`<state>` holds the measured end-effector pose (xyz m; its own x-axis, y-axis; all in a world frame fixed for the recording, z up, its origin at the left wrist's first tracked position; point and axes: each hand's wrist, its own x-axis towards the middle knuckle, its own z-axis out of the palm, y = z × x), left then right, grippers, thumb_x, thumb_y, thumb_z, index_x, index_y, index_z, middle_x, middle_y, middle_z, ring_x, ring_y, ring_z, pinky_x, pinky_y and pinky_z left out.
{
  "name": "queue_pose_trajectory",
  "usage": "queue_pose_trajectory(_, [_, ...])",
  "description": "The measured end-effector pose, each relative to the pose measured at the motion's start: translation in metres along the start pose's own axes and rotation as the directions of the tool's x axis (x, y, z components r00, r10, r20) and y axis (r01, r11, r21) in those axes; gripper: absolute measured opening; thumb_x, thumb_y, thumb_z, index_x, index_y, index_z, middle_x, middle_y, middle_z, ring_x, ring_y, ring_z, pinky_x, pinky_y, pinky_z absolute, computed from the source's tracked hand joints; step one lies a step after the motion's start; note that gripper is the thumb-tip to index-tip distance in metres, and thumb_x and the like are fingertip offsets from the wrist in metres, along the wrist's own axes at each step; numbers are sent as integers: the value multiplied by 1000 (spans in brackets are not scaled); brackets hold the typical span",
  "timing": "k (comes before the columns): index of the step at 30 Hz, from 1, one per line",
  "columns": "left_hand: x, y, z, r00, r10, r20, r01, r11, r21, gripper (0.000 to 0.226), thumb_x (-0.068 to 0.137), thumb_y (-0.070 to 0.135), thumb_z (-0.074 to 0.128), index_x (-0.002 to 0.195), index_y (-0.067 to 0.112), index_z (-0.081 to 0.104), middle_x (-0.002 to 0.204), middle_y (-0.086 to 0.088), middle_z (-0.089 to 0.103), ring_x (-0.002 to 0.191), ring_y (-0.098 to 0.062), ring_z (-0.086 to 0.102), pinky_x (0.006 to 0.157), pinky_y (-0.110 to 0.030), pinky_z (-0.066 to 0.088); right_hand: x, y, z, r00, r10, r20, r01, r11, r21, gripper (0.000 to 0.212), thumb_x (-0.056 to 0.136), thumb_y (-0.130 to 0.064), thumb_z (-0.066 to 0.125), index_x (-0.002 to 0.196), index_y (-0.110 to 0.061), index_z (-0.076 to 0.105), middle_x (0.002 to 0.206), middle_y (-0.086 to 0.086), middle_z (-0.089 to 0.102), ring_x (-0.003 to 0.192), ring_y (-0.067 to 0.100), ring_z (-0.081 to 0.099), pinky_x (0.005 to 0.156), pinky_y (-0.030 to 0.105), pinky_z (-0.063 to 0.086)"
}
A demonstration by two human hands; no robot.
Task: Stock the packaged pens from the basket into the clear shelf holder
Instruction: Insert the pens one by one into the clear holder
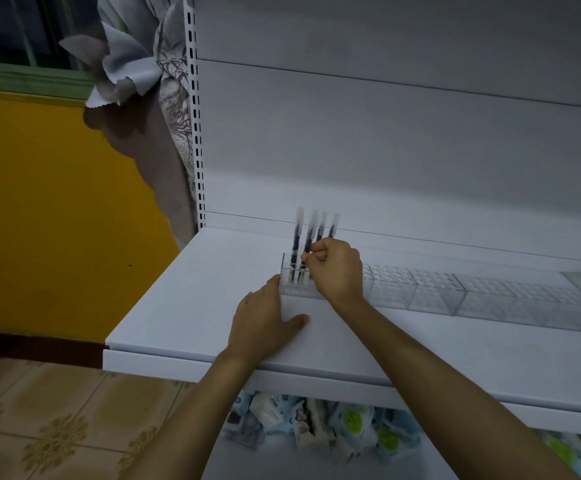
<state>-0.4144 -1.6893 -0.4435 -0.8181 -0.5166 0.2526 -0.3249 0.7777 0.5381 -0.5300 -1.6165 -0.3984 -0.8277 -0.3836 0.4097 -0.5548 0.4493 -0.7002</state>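
Tipping looks the likeliest mishap. The leftmost clear plastic holder (297, 292), with its honeycomb of slots, seems light. It sits at the left end of a row of similar holders (455, 296) and could skid or lean if a pen is pushed down off-centre. The left hand (265, 317) guards against that, lying flat and spread on the board with its fingertips touching the holder's left front corner. The right hand (337, 268) is curled, its fingers pinching among the four slim black pens in clear sleeves (296, 239) that stand upright at the holder's left end. Blur hides which one it grips. A sleeve catching on a slot edge could crumple or knock its neighbours askew. The basket is not in view.

A yellow wall (57, 202), a patterned tiled floor (39, 420) and a grey patterned curtain (169, 116) surround the white metal shelf unit (386, 133). Its smooth white board (195, 306) probably offers little grip. White, green and blue packets (351, 424) lie on the level beneath.
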Motion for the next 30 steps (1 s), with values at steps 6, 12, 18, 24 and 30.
queue_pose_trajectory(6, [-4, 4, -8, 996, -82, -46, 74, 986, -146, 58, 88, 37, 64, 136, 10, 44, 134, -7, 55, 118, -24, 53, 90, -25, 39, -15, 1, -22, 1000, 19, 16, -21, 997, 74, 21, 85, -20, 70, 104, -10, 71, 91, 4, 74, 86, 16, 68, 86, 31, 53])
queue_pose_trajectory(12, [-53, 14, -15, 928, -71, -366, -27, 966, -256, 27, 91, 30, 60, 117, 22, 59, 97, 14, 63, 89, -9, 58, 77, -26, 48, -70, 9, -74, 997, -71, 0, 71, 997, 29, 14, 88, -35, 65, 98, -25, 66, 76, -13, 64, 77, 6, 61, 68, 27, 50])
queue_pose_trajectory(18, [-132, 40, 17, 892, 146, -427, -209, 972, -105, 16, 90, 35, 56, 89, 22, 66, 59, 11, 56, 54, -8, 54, 50, -23, 39, -172, 54, -101, 971, -233, 60, 239, 964, -114, 12, 88, -38, 64, 88, -26, 63, 60, -13, 55, 59, 4, 55, 52, 25, 42])
queue_pose_trajectory(24, [-200, 27, 98, 991, 130, 35, -134, 976, 173, 42, 92, 40, 54, 131, 23, 50, 118, 4, 61, 109, -19, 56, 78, -34, 48, -247, 147, -101, 897, -55, 438, 241, 892, -382, 47, 87, -47, 59, 125, -21, 54, 115, 1, 64, 104, 21, 60, 80, 37, 51])
queue_pose_trajectory(30, [-269, -5, 185, 917, 15, 398, -196, 887, 418, 59, 92, 35, 51, 145, 16, 31, 143, -6, 41, 129, -27, 38, 101, -41, 35, -328, 247, -95, 763, 246, 598, 187, 801, -569, 62, 89, -49, 54, 141, -21, 35, 131, 7, 52, 119, 28, 49, 94, 36, 38])
